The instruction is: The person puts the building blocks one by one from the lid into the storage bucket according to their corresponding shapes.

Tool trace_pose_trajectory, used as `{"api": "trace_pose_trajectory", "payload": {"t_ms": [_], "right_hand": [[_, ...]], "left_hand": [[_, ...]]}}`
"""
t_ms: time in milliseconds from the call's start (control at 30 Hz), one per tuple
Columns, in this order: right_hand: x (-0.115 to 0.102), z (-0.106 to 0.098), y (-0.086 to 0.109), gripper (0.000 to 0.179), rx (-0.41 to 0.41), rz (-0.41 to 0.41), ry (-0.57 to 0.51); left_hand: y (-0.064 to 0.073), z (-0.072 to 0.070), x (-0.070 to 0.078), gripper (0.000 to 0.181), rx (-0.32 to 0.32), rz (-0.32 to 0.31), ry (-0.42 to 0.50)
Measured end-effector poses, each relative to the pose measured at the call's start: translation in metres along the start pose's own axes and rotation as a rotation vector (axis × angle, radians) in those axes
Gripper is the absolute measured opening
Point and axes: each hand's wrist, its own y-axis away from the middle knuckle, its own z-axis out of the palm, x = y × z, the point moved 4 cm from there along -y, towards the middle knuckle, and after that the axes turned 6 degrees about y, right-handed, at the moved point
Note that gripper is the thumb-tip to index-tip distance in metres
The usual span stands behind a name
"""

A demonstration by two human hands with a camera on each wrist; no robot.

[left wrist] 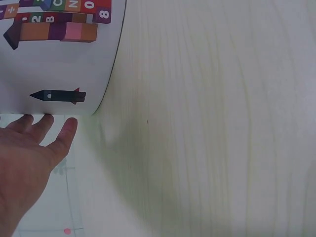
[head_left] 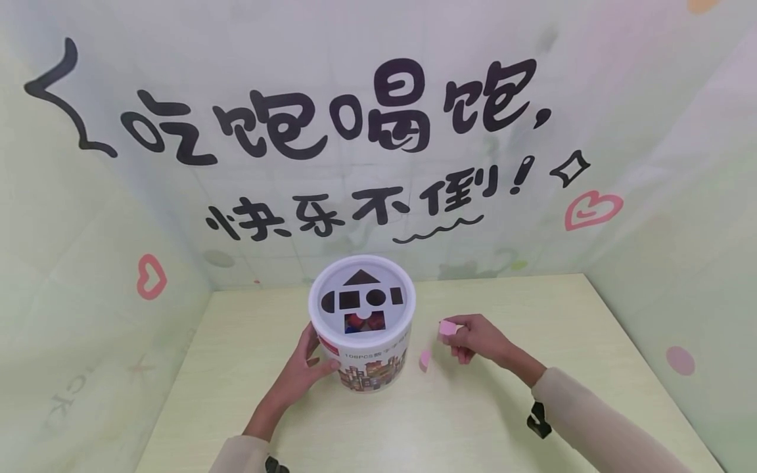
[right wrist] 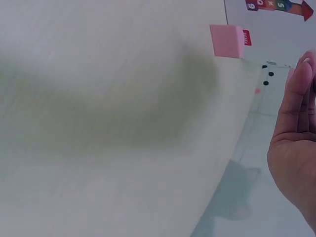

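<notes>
A white toy block bucket point(head_left: 374, 364) stands upright on the table, its lid point(head_left: 331, 276) cut with several shaped holes. My left hand point(head_left: 298, 371) holds the bucket's left side, thumb at the front and fingers round towards the back. The left wrist view shows the fingertips point(left wrist: 70, 126) against its printed wall. To the right of the bucket, my right hand point(head_left: 481, 338) pinches a pink block point(head_left: 447, 329) above the table. A second pink block point(head_left: 424, 359) sits on the table between bucket and right hand. Most of the pinched block is hidden in the right wrist view.
The light wood table point(head_left: 248, 368) meets a printed cloth backdrop point(head_left: 378, 39) at the back and both sides. Red and blue pieces point(head_left: 357, 322) show through a lid hole. Dark straps point(head_left: 539, 420) hang at both sleeves.
</notes>
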Motion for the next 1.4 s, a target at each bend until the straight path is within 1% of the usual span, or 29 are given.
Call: {"api": "trace_pose_trajectory", "payload": {"t_ms": [233,467,800,933,1100,1233,1400], "right_hand": [[-0.025,-0.023,-0.002,0.051,0.01,-0.012,0.038],[-0.053,-0.036,0.002,0.054,-0.011,-0.041,0.076],[-0.088,-0.042,0.01,0.049,-0.014,-0.088,0.119],[-0.098,-0.042,0.01,0.044,-0.038,-0.117,0.133],[-0.114,-0.045,0.009,0.038,-0.042,-0.141,0.136],[-0.126,-0.047,0.007,0.043,-0.046,-0.143,0.123],[-0.136,-0.04,-0.001,0.045,-0.073,-0.156,0.111]], "left_hand": [[0.0,0.0,0.0,0.093,0.0,0.003,0.0],[0.001,0.0,0.0,0.094,0.004,-0.003,-0.003],[0.002,0.002,0.002,0.095,0.005,-0.006,-0.005],[0.001,0.002,0.002,0.095,0.005,-0.011,-0.009],[0.0,0.002,0.001,0.094,0.004,-0.013,-0.007],[0.0,0.003,0.001,0.094,-0.003,-0.008,-0.007],[0.0,0.002,-0.001,0.093,0.0,-0.004,-0.013]]}}
